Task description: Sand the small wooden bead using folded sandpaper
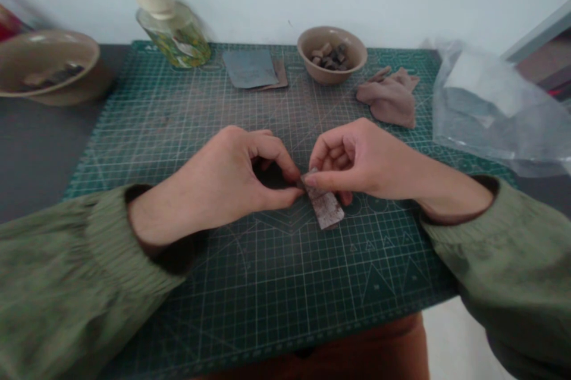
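Grey strip (326,209): long axis nearward, slightly rightward.

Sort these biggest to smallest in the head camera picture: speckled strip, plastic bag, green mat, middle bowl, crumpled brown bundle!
1. Green mat
2. Plastic bag
3. Middle bowl and crumpled brown bundle: too alike to rank
4. Speckled strip, partly covered
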Motion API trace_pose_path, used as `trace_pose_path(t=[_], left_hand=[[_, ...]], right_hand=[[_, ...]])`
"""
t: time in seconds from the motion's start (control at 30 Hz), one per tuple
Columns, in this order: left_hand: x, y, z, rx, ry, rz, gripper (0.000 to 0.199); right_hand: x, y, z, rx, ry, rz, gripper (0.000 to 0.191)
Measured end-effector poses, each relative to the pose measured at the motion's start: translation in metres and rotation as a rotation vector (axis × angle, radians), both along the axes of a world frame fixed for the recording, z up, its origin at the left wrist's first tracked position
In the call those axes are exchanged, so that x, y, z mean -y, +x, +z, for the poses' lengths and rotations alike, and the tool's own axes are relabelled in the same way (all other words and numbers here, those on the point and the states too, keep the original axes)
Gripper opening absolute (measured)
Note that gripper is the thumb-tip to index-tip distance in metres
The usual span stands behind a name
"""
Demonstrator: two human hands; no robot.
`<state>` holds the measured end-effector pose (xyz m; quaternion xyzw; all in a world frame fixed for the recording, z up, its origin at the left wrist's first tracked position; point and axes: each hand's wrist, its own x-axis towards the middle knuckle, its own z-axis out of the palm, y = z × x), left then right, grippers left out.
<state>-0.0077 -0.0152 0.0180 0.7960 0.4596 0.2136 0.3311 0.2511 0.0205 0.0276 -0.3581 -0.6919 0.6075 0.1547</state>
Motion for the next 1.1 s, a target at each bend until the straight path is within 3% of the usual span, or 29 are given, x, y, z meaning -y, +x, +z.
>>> trace_pose_path(t=[1.1], left_hand=[[-0.0014, -0.0005, -0.0035, 0.013, 0.017, -0.003, 0.008]], right_hand=[[0.0018, -0.0042, -0.0035, -0.072, 0.020, -0.015, 0.026]])
